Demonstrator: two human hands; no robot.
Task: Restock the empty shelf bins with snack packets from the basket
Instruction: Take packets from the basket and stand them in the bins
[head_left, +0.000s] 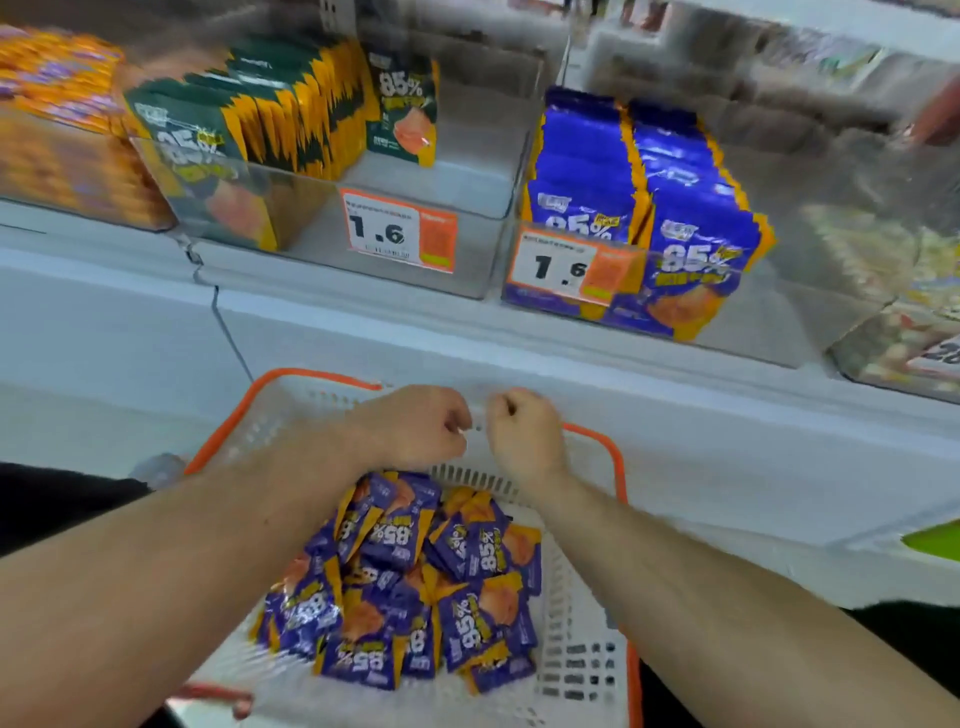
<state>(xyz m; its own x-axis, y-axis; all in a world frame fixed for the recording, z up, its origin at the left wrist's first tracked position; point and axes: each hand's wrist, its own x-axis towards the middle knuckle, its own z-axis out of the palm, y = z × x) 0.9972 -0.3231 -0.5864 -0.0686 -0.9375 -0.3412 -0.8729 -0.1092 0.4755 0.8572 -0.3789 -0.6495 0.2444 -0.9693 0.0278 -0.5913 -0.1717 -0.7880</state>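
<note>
A white basket with an orange rim (621, 470) sits below the shelf and holds a heap of purple snack packets (410, 582). My left hand (415, 428) and my right hand (522, 431) hover side by side over the basket's far end, both with fingers curled; neither shows a packet in it. On the shelf above, a clear bin (727, 332) carries two rows of upright purple packets (644, 208). The clear bin (467, 197) to its left holds green packets (270, 114) on its left side, with one standing at the back.
Orange price tags reading 1.6 hang on the green-packet bin (397, 228) and the purple-packet bin (569, 265). Further bins with orange packets (62, 130) stand at far left and mixed packets (893, 291) at far right. A white shelf ledge (363, 332) runs between bins and basket.
</note>
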